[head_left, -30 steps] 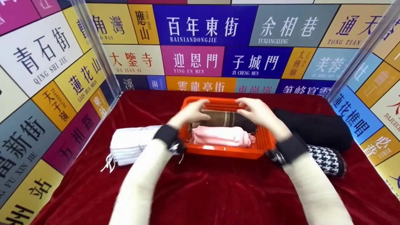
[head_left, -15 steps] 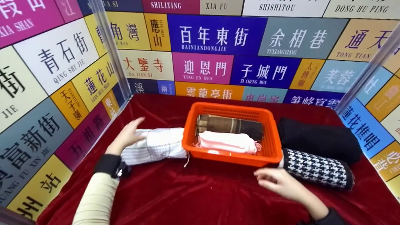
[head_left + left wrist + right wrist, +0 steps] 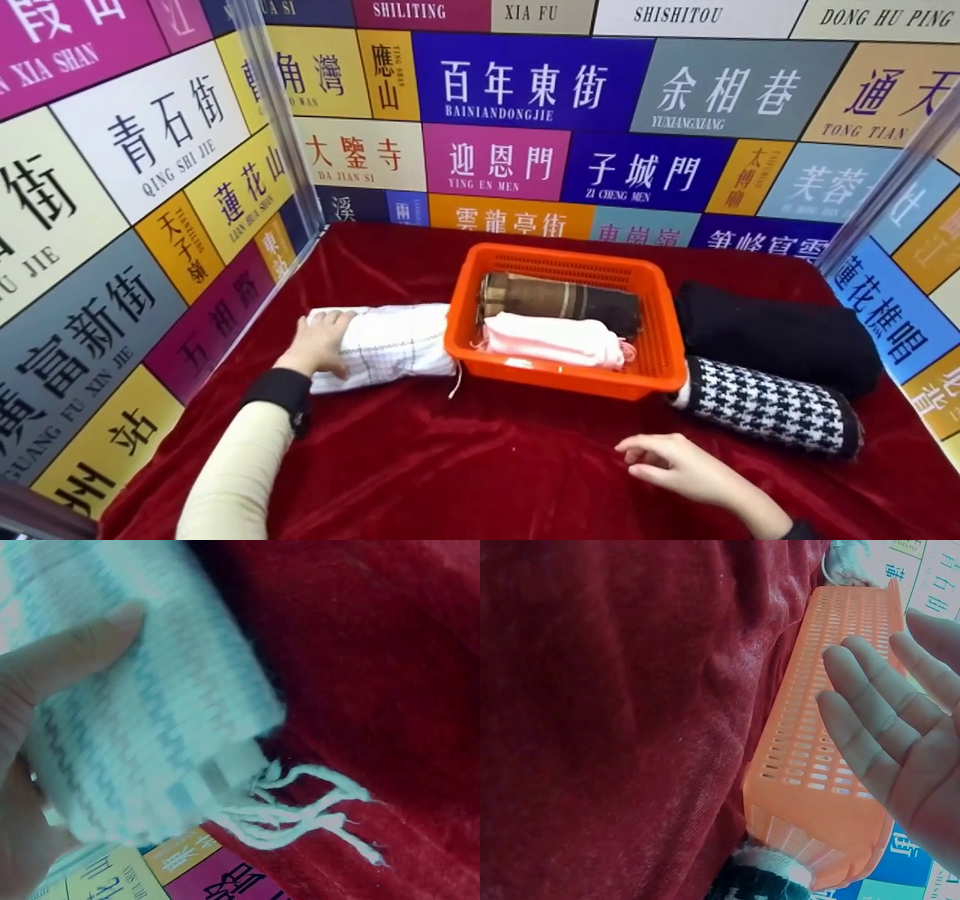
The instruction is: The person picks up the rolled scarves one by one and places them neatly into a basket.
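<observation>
My left hand (image 3: 322, 341) grips the left end of a folded white scarf (image 3: 397, 341) lined with thin stripes. In the left wrist view the thumb presses one face of the scarf (image 3: 165, 697), and knotted fringe hangs from its end. My right hand (image 3: 675, 465) hovers over the cloth in front of the basket, holding nothing; the right wrist view shows its fingers (image 3: 870, 712) loosely extended. Inside the orange basket (image 3: 562, 382), a rolled brown and black scarf (image 3: 525, 296) lies behind a rolled pink scarf (image 3: 551, 341).
Right of the basket lie a folded black cloth (image 3: 780, 337) and a rolled houndstooth scarf (image 3: 772, 409). Dark red velvet (image 3: 480, 472) covers the table. Panels with street names (image 3: 532, 79) stand behind and at both sides, with clear corner posts.
Both hands have left the basket. The left hand went left and took hold of the white scarf's end; the right hand drew back toward the front. The view has tilted up slightly.
</observation>
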`<act>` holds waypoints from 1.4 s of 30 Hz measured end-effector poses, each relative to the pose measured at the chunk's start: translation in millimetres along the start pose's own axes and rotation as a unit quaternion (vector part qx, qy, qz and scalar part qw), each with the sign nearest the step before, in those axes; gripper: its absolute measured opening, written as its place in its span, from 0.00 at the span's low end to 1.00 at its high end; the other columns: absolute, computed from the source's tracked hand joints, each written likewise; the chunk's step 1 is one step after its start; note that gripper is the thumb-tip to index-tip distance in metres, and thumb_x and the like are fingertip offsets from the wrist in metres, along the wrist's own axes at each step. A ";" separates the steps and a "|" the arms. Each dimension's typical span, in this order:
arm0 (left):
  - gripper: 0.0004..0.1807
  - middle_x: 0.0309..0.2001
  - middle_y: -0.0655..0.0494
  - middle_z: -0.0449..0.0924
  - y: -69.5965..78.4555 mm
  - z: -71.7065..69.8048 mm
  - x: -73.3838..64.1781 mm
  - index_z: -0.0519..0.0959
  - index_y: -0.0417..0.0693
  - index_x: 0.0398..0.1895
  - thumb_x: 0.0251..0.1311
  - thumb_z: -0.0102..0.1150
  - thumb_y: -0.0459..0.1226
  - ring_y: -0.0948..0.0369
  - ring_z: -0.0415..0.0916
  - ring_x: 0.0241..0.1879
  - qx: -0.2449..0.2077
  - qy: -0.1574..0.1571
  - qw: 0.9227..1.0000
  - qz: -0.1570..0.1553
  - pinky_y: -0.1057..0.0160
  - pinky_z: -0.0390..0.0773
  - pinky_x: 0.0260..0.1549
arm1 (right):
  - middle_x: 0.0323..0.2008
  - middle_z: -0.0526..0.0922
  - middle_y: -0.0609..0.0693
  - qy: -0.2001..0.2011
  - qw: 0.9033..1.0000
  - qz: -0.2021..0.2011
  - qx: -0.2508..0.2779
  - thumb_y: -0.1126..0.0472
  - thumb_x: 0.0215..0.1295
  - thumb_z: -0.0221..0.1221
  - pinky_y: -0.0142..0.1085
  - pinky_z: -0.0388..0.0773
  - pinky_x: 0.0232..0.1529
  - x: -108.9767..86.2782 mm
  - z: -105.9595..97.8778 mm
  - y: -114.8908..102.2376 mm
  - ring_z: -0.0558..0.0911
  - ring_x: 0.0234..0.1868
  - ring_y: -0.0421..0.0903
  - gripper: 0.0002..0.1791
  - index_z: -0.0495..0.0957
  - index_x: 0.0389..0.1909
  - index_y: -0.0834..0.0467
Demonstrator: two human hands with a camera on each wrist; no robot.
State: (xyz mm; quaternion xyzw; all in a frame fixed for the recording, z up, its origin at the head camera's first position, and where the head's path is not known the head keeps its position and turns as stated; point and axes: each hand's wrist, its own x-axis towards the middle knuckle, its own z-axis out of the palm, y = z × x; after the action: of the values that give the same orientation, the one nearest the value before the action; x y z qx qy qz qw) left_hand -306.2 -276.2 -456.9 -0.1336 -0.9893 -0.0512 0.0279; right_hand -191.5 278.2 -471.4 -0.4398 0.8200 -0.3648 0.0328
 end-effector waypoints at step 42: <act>0.16 0.22 0.43 0.74 7.7 -95.2 -58.6 0.74 0.40 0.27 0.41 0.52 0.46 0.44 0.71 0.23 0.081 0.502 0.855 0.099 0.45 0.64 0.31 | 0.34 0.81 0.54 -0.011 1.000 -0.008 -0.021 0.69 0.56 0.59 0.34 0.77 0.30 -3.5 -13.4 -6.0 0.80 0.32 0.39 0.17 0.74 0.48 0.61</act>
State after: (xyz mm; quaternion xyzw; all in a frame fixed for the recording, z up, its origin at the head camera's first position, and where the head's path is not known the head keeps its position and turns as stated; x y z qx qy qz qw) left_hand -243.8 -294.5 -365.6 -0.1838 -0.8232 -0.0284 0.5364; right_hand -190.2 286.3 -458.8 -0.4509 0.8238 -0.3424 0.0298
